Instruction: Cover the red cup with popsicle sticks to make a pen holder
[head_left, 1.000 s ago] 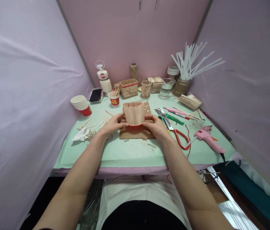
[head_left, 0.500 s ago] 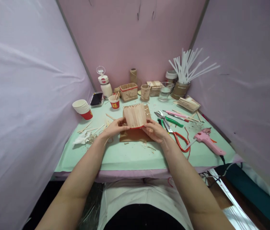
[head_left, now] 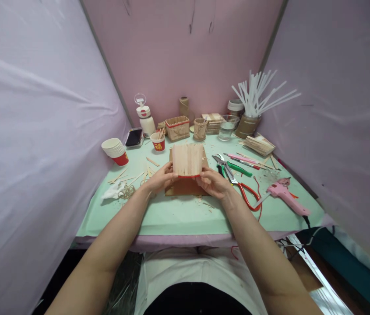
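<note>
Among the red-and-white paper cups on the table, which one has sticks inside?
The single cup near the white bottle: sticks rise above its rim. The other cups are nested in one stack further left.

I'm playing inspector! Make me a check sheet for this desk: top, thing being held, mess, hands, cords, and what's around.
Surface: pale green cover with wood scraps.
Job's things: wooden-strip piece, red lower edge; brown board below, contact unclear.
Clutter: tangled string, stacked paper cups, red-handled tool, pink glue gun.
Hands: left hand and right hand hold the piece from opposite sides.
Cables: black cord at the glue gun's handle.
Surroundings: pink wall behind, purple cloth either side.
</note>
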Demonstrator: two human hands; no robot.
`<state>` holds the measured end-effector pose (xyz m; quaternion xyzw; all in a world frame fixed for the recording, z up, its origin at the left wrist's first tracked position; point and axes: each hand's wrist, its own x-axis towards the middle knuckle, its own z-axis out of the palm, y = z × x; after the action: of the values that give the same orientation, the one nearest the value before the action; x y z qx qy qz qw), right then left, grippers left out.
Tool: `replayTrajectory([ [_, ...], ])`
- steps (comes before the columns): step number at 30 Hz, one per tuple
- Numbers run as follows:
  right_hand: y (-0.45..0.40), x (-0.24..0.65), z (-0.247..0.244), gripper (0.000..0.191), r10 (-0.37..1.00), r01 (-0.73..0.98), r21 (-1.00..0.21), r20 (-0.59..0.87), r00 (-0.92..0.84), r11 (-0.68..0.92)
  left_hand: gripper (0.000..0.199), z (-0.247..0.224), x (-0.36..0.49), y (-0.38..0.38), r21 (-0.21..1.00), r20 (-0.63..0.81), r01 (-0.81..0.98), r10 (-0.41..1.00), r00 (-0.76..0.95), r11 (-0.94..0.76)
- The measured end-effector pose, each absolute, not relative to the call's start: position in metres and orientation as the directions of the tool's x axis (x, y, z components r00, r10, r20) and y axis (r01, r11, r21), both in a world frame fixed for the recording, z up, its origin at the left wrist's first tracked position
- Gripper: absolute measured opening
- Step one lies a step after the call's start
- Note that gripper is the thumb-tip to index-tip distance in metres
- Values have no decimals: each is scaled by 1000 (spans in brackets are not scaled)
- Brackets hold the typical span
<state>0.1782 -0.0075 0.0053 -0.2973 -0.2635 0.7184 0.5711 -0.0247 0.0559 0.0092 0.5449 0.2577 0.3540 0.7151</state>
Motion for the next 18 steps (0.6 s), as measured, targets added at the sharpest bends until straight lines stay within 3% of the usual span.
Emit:
replayTrajectory([
  [11, -10, 174, 13, 23, 979, -636, -748, -100, -177, -191, 79, 7, -19, 47, 946, 14, -246, 735, 678, 209],
  [18, -9, 172, 9, 31, 993, -563, -818, -104, -55, -117, 74, 7, -15, 43, 942, 1, -264, 783, 622, 209],
])
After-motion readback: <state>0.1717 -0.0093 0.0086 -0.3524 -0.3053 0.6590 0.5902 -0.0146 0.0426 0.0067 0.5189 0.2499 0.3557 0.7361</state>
